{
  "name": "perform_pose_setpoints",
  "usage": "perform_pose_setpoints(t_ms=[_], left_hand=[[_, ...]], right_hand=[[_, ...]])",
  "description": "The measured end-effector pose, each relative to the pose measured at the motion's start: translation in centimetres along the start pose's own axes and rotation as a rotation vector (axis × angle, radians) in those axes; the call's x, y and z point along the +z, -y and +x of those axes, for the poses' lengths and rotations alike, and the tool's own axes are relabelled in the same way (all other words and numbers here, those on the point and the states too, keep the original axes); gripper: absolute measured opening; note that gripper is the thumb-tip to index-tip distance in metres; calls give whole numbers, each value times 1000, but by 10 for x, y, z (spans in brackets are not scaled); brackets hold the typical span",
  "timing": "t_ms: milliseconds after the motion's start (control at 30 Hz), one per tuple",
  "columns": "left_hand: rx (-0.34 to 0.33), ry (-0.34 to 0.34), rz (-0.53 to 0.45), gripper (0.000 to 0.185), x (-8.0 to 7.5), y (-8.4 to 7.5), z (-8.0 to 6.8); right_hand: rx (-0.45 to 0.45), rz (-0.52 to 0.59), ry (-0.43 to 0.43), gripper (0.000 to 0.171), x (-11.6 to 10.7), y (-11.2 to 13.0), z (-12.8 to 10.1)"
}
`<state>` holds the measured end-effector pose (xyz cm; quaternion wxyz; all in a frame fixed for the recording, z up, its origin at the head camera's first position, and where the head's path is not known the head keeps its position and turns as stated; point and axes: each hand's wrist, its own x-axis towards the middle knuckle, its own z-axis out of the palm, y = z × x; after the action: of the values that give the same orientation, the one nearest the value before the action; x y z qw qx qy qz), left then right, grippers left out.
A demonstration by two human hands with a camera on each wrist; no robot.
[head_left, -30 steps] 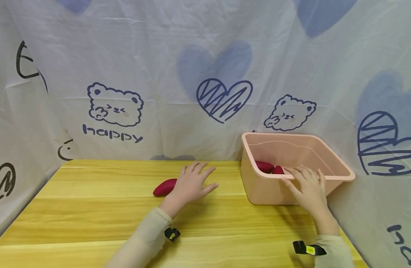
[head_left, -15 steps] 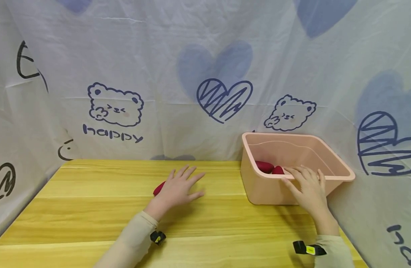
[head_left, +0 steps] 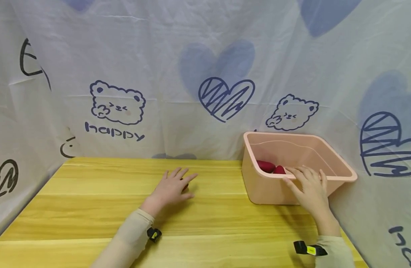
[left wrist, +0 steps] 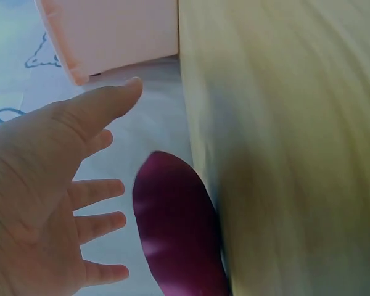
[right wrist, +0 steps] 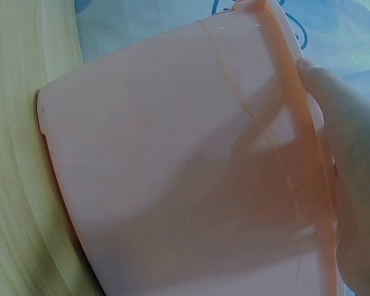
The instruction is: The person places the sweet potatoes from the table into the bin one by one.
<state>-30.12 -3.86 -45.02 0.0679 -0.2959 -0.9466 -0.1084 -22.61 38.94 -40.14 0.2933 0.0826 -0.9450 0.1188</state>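
Note:
My left hand [head_left: 168, 189] hovers low over the table with fingers spread and thumb apart. Beneath it lies a dark red sweet potato [left wrist: 176, 222], mostly hidden by the hand in the head view; only a bit shows between thumb and forefinger. In the left wrist view the sweet potato is smooth with a blunt tip, and the fingertips are beside it, holding nothing. At the right, my right hand [head_left: 310, 193] grips the near rim of a pink plastic bin [head_left: 269, 191], fingers over the edge and thumb outside. Red sweet potatoes [head_left: 266, 166] lie inside the bin's left end.
The yellow wood-grain table [head_left: 91, 208] extends left and forward of the hands. A pale cloth [head_left: 172, 126] printed with hearts and bears hangs behind the table and along its sides. The bin stands at the table's back right, close to the cloth.
My left hand has moved left, over the sweet potato, whose left end was showing before and is now covered. My right hand has stayed on the bin's rim. The head view has shifted slightly.

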Motion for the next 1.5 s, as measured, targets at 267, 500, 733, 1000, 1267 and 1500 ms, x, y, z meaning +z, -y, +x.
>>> perform_pose_setpoints(t_ms=[267, 500, 733, 1000, 1267, 1500], left_hand=[[-45, 48, -31, 72, 1, 10, -4], [-64, 72, -23, 71, 1, 13, -5], [-73, 68, 11, 67, 2, 13, -5], [-73, 61, 34, 62, 3, 13, -7], [-62, 40, 37, 51, 5, 13, -7], [-47, 17, 27, 46, 5, 14, -8]], right_hand=[[-8, 9, -13, 43, -1, 2, 0], [-2, 6, -10, 43, -2, 4, 0], [3, 5, -9, 44, -2, 3, -1], [-7, 17, -22, 43, -1, 1, 0], [-17, 18, -32, 42, 0, 0, 0], [-5, 11, -18, 44, 0, 1, 0]])
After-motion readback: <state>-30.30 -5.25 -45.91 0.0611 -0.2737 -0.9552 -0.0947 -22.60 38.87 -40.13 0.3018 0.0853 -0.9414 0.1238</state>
